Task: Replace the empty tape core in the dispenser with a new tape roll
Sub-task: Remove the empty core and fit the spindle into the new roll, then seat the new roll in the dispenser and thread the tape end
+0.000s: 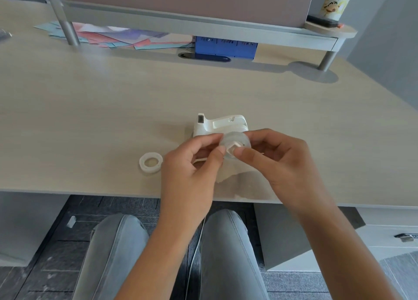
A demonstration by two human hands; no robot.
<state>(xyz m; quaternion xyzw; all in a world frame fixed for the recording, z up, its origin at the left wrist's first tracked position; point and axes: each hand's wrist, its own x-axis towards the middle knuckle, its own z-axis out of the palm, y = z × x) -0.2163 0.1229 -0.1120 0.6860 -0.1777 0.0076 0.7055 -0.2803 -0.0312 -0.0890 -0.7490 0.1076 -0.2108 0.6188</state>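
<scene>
Both hands, left [192, 161] and right [280, 157], pinch the new roll [235, 142] just above the dispenser [217, 124], likely fitting its hub. The empty core [150, 163] lies aside on the desk [113, 107].

Single head-worn wide-angle view, aimed forward and steeply down. Close above the near edge of the counter [90, 100], with both hands, left [190, 164] and right [280, 161], meeting near centre frame. Lap and floor [45, 265] along the bottom; raised shelf [203, 26] across the top, lines bowed by the lens. No second view to overlap.
</scene>
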